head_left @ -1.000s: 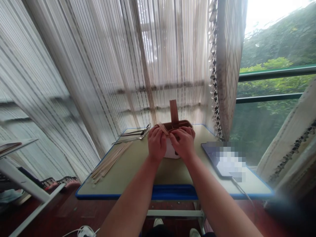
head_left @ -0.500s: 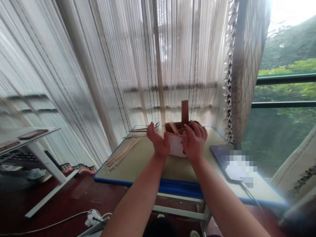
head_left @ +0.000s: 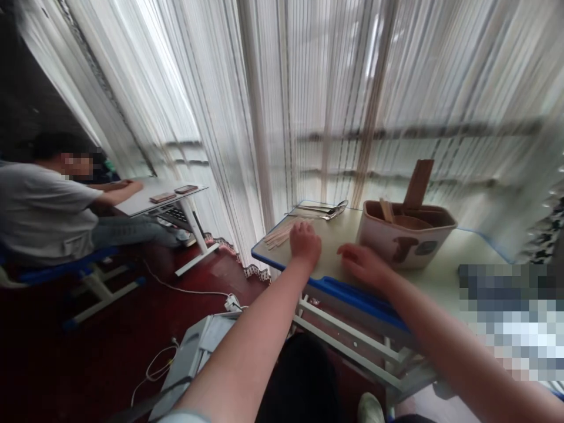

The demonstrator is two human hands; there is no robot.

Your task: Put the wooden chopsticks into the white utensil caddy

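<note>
Table [head_left: 333, 239]: carries the whole set-out, blue-rimmed along its edges.
Container [head_left: 385, 238]: stands mouth-up toward the table's middle, back from the near edge, probably to leave the inside reachable from above.
Brown flat piece [head_left: 419, 183]: rises steeply out of the container, apparently propped by the inner wall or a divider.
Right hand [head_left: 363, 264]: hangs loosely bent by the near edge, just left of the container, with nothing visible in the fingers.
Left hand [head_left: 305, 244]: curls down at the wooden sticks [head_left: 277, 238]; blurred, so cannot tell whether gripping any.
Cutlery [head_left: 341, 207]: lies grouped by the far left corner, likely to keep apart from the wooden sticks.
Wooden sticks: lie bunched along the left edge, presumably for easy reach.
Pale strips [head_left: 386, 210]: lean inside the container, seemingly held up by the rim.
</note>
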